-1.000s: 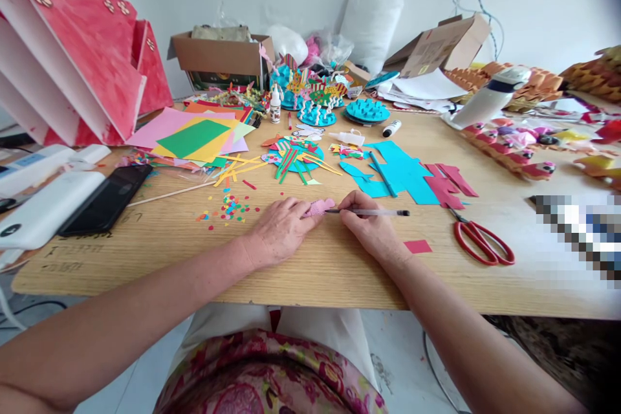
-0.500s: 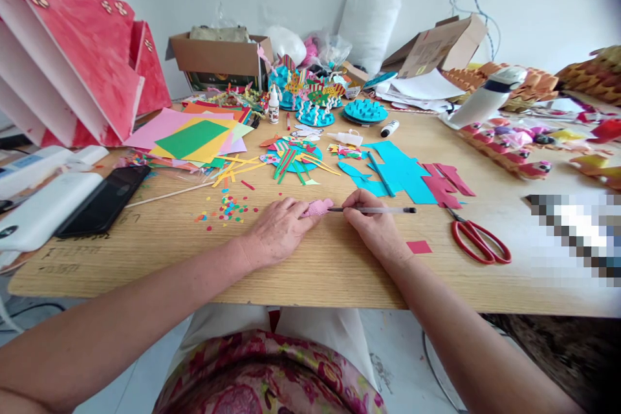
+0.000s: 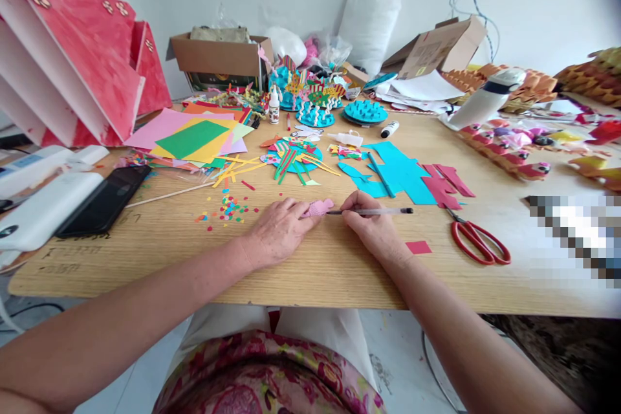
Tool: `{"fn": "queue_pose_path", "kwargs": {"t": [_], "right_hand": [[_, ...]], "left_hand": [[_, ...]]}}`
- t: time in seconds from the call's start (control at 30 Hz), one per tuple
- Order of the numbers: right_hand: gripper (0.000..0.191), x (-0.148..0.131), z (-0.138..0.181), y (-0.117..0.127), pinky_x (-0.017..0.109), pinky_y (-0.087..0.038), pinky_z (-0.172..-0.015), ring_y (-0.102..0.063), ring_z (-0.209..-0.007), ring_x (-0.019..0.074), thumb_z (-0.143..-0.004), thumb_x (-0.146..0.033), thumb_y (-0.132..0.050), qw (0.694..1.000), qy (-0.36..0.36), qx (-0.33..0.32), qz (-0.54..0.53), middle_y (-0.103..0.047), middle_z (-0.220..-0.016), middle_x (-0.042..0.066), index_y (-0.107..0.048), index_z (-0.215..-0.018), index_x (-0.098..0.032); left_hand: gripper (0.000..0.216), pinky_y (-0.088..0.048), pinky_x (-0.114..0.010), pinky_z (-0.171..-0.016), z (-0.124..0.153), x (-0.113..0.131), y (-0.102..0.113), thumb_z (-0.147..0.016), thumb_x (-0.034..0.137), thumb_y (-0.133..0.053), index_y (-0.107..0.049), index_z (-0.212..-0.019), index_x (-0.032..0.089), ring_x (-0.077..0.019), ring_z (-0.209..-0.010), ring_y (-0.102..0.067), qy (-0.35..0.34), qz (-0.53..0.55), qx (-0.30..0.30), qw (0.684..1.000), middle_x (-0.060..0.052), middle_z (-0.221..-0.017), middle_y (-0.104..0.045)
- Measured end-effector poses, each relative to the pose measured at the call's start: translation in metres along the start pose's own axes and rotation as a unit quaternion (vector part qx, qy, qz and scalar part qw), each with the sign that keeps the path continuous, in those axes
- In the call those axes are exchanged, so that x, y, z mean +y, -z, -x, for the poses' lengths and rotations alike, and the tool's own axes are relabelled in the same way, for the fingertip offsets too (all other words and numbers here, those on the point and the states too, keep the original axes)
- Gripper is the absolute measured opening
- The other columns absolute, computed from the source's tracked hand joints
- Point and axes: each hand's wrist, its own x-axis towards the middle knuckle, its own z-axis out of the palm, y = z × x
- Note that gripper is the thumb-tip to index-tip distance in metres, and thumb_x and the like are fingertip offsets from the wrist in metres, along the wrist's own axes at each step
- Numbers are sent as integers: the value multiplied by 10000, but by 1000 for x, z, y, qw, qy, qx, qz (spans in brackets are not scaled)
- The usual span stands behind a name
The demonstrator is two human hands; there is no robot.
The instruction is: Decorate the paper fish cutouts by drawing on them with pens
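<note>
My left hand [image 3: 281,228] is closed on a small pink paper fish [image 3: 319,208], keeping it against the tabletop. Dark dots or marks cover part of the fish, too small to make out singly. Between the thumb and fingers of my right hand [image 3: 371,223] is a pen [image 3: 383,211] with a clear barrel, lying nearly flat. Its dark tip points left, at the fish's lower right edge. A small red paper piece [image 3: 418,247] lies beside my right wrist. Scattered paper dots [image 3: 233,208] spread to the left of my left hand.
Red-handled scissors [image 3: 480,242] lie at the right, near blue paper [image 3: 412,174]. Behind my hands are paper strips on a blue disc [image 3: 310,158] and glue bottles [image 3: 274,107]. A black phone [image 3: 107,200] and coloured sheets [image 3: 194,136] are at the left.
The pen tip has shifted slightly left and down along the fish, and the pen's far end has moved a little left. My left hand and the fish stay in place.
</note>
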Motion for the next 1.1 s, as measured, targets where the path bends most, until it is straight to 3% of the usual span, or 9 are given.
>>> {"fn": "queue_pose_path", "kwargs": {"t": [1.1], "right_hand": [[15,-1,1,2,248,-273,-480,-364,-512,111,-589,-219,-480,1000,-9,16,5,-436,-533,-50,-469,-597,-214]], "left_hand": [[446,-421,-336,-823,-1,-1,-2,-951,180,-349,-308,-1392,238,-203,-948,-479,1,-1,-9,1000,-64,-1088,-535]]}}
